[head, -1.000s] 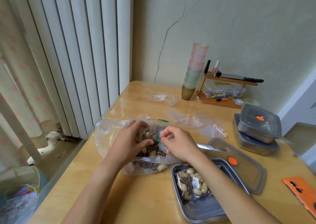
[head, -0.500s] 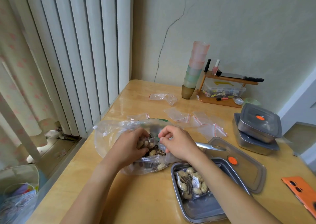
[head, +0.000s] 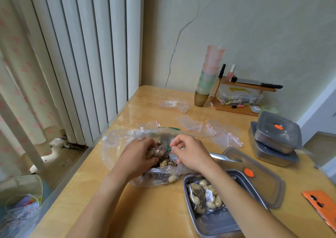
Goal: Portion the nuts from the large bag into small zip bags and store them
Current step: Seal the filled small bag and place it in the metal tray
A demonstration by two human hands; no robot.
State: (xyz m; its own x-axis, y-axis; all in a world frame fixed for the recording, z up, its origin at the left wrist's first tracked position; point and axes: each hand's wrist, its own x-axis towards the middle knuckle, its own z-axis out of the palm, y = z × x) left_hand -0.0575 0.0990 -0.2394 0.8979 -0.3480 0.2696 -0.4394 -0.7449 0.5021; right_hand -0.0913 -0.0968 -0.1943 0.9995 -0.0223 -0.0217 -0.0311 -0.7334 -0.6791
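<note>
Here the large bag [head: 118,146] lies open on the table [head: 154,210], mouth up so both hands can reach in. One open metal box [head: 216,226] waits near right, storing one filled small bag [head: 205,197]. The left hand [head: 134,157] curls its fingers round a handful of nuts [head: 164,163]. The right hand [head: 190,154] pinches what seems a zip bag [head: 162,149], held for filling. About five empty zip bags [head: 190,124] lie beyond.

Your large bag [head: 116,146] is clear, crinkled plastic; the table [head: 154,210] glossy wood; your near-edge tray [head: 216,225] brushed metal (dull sheen).
</note>
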